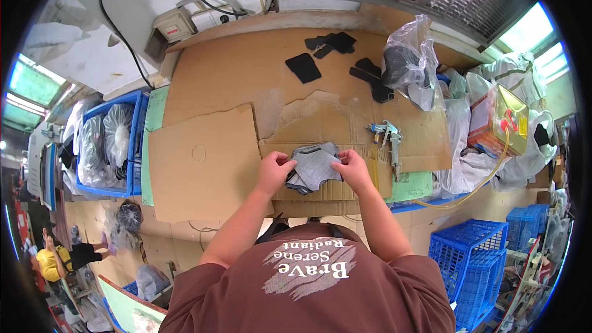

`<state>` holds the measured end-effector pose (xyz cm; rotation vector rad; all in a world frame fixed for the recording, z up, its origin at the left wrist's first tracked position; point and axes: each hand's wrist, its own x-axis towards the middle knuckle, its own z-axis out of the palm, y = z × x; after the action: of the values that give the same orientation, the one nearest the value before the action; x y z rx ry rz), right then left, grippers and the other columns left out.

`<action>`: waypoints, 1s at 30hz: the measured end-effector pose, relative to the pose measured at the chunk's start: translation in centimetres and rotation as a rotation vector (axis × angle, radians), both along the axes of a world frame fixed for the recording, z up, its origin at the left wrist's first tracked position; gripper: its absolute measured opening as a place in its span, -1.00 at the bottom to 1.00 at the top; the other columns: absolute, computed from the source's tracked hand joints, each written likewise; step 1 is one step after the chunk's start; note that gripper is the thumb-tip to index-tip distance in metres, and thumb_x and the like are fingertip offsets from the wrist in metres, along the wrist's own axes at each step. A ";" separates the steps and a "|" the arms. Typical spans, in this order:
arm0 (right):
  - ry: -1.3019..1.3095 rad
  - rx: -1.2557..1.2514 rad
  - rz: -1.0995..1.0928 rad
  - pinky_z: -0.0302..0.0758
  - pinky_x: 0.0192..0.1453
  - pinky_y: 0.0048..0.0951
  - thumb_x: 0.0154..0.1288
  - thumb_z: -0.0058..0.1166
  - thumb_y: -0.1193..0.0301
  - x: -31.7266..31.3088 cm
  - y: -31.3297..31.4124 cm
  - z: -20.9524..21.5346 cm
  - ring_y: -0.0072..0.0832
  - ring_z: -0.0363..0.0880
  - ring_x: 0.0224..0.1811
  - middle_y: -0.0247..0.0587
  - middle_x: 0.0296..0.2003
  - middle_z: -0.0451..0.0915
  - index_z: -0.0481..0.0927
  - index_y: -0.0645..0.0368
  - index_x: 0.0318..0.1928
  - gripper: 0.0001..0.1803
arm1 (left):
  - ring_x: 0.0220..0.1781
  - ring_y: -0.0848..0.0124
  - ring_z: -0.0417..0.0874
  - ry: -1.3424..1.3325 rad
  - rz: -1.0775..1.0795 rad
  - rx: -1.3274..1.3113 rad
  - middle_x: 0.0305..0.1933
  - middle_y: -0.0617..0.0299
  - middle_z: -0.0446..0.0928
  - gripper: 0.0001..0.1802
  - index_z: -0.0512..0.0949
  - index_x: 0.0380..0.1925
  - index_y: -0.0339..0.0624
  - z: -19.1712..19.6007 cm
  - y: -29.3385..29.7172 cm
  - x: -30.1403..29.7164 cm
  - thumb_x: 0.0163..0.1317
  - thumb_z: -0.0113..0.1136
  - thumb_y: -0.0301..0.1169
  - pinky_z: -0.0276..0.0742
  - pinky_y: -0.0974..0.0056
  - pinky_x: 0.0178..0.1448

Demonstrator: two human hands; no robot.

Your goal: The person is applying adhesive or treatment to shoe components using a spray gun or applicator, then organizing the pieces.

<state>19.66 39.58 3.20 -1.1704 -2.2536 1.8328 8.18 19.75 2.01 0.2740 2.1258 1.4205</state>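
A small stack of grey cut fabric pieces [314, 165], with dark edges showing underneath, lies over the cardboard at the near middle of the table. My left hand [275, 171] pinches the stack's left edge between thumb and fingers. On the opposite side, my right hand [353, 169] grips the right edge in the same way. To the right of that hand rests a spray gun [388, 142] with a blue and silver body and a yellowish hose. Several black cut pieces [303, 68] are scattered farther back on the table.
Cardboard sheets [203, 166] cover the table. A clear plastic bag [410, 61] with dark contents stands at the back right, near a metal can [499, 120] with a hose. Blue crates [111, 145] flank the table. Behind at left is another person [55, 262] in yellow.
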 end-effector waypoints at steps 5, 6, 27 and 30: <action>0.284 -0.285 -0.195 0.39 -0.45 -0.62 0.07 0.14 0.52 1.0 -0.8 -0.2 -0.61 0.44 -0.45 -0.33 -0.49 0.47 0.41 0.23 -0.25 -0.77 | -0.37 0.48 0.53 -0.006 0.041 0.070 -0.40 0.21 0.56 -0.73 0.50 -0.34 -0.34 2.1 0.5 -0.1 0.03 0.26 -0.36 0.45 0.37 -0.25; 0.282 -0.286 -0.190 0.39 -0.45 -0.62 0.07 0.14 0.52 1.4 -1.3 0.1 -0.61 0.44 -0.45 -0.33 -0.49 0.47 0.41 0.23 -0.25 -0.77 | -0.37 0.48 0.53 -0.007 0.046 0.070 -0.40 0.21 0.56 -0.73 0.50 -0.34 -0.34 1.7 0.4 -0.1 0.03 0.26 -0.36 0.45 0.37 -0.25; 0.121 0.062 -0.107 0.06 0.31 -0.27 0.14 0.13 0.24 -1.4 -4.9 -3.1 -0.24 -0.01 0.29 0.03 0.24 -0.01 -0.14 0.15 0.31 -0.12 | 0.22 0.02 0.30 0.004 -0.342 -0.128 0.19 -0.34 0.20 0.08 -0.18 0.24 -0.51 -2.9 1.3 0.1 0.09 -0.04 0.23 0.17 0.25 0.25; 0.066 0.051 -0.188 0.07 0.30 -0.32 0.15 0.11 0.27 -2.2 -5.6 -3.2 -0.22 0.02 0.28 0.06 0.25 -0.03 -0.14 0.14 0.31 -0.14 | 0.22 -0.05 0.29 0.057 -0.249 -0.173 0.17 -0.39 0.19 0.06 -0.14 0.24 -0.50 -1.3 2.4 -0.1 0.11 -0.07 0.23 0.18 0.26 0.25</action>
<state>17.50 34.00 0.04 -1.2461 -2.0636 1.7086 8.09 22.20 0.67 0.4977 2.1578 1.0920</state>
